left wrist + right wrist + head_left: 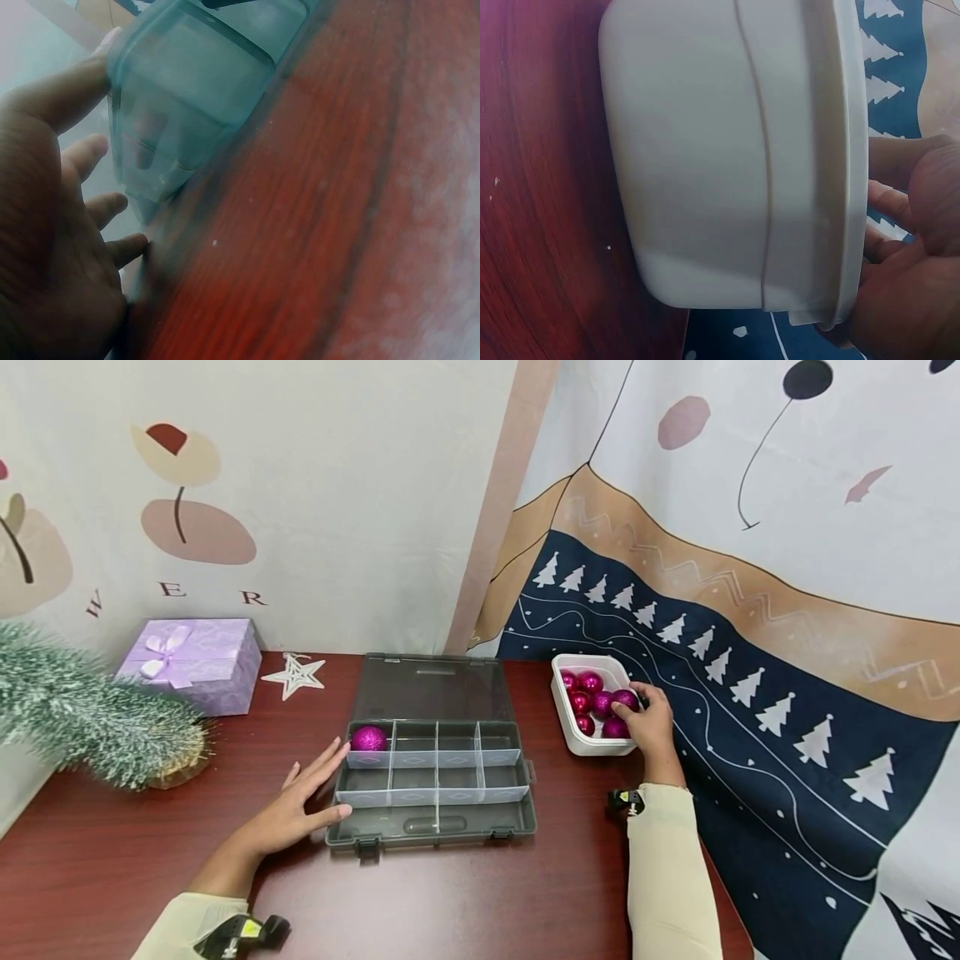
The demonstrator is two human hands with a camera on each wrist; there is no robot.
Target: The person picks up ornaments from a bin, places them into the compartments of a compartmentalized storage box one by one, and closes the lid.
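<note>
A grey divided organizer box (pixel 435 777) lies open on the dark wooden table, with one glittery magenta ball (pixel 369 738) in its back left compartment. My left hand (pixel 300 806) lies flat with straight fingers against the box's left side (pixel 187 97). At the right a white tub (pixel 570 731) holds several magenta balls. My right hand (pixel 647 714) reaches into the tub and curls its fingers round one ball (pixel 625 699). The right wrist view shows the tub's outer wall (pixel 720 157) and my fingers (pixel 889 206) over its rim.
A frosted little tree (pixel 82 710) stands at the left edge. Behind it sit a lilac gift box (pixel 193 662) and a white star ornament (pixel 296 675). A printed cloth (pixel 787 710) hangs down along the table's right side.
</note>
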